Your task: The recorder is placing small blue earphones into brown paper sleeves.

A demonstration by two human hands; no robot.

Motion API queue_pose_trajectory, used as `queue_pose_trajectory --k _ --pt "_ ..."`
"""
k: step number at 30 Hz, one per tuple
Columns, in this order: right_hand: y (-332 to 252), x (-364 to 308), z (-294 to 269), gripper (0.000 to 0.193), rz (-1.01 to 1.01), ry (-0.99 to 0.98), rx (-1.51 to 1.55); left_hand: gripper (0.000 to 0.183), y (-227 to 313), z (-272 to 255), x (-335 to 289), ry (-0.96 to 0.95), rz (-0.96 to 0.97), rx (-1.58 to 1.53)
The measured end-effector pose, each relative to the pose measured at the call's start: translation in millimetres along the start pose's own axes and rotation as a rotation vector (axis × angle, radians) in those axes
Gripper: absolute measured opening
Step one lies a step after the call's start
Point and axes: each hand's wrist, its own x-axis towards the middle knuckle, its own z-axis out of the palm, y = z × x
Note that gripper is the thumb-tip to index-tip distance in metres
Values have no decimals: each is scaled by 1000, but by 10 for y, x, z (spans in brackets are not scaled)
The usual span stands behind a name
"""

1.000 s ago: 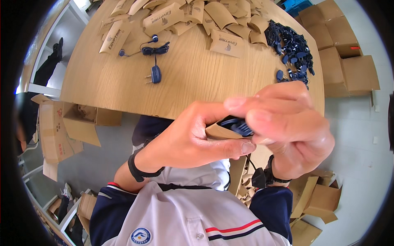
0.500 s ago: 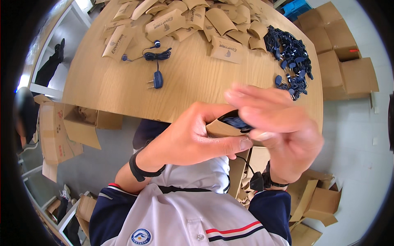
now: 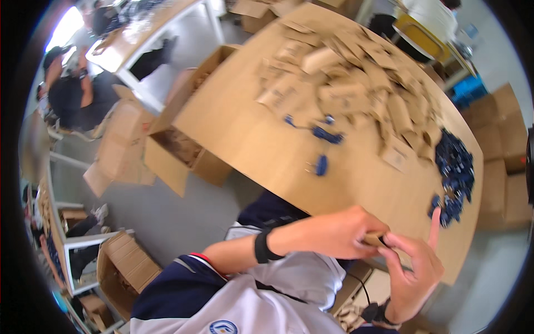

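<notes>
Over the table's near edge, my left hand (image 3: 351,232) is closed around a small brown cardboard pillow box (image 3: 376,238), mostly hidden by the fingers. My right hand (image 3: 414,266) meets the box's open end, thumb and fingers pinching there while one finger points up. The box's dark opening shows between the hands; its contents cannot be made out now. A dark blue earphone set with a coiled cord (image 3: 327,135) and a two-pin plug (image 3: 321,165) lies on the table (image 3: 250,150). Beyond it spreads a heap of brown pillow boxes (image 3: 339,97). Bundled earphones (image 3: 455,172) are piled at the right edge.
An open carton (image 3: 167,167) stands against the table's left side, and another carton (image 3: 125,261) is at lower left. Stacked cartons (image 3: 492,133) and a blue crate (image 3: 469,91) are on the right. A person in white (image 3: 431,19) sits beyond the table; others are at far left.
The view has swung left, so the table appears turned and more of the left side shows. My right hand has gone from a blurred sweep over the box's opening to pinching its end.
</notes>
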Motion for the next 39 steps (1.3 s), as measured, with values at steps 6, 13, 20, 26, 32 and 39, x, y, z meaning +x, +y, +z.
queue_pose_trajectory --k 6,13,20,26,32,39 --pt "14 -96 -69 19 295 -210 260 19 -50 33 -14 -68 11 -97" --pt "206 -204 33 37 59 268 121 35 93 72 50 91 -110 -725" --pt "158 -86 337 38 -35 435 67 55 477 67 296 127 111 -1115" --pt "-55 -207 261 24 22 544 380 64 749 138 226 128 -19 -788" --pt "6 -113 223 29 -227 773 249 64 1136 327 36 466 205 -33" --pt "-105 -219 247 36 -92 952 393 36 829 465 257 667 1041 302"
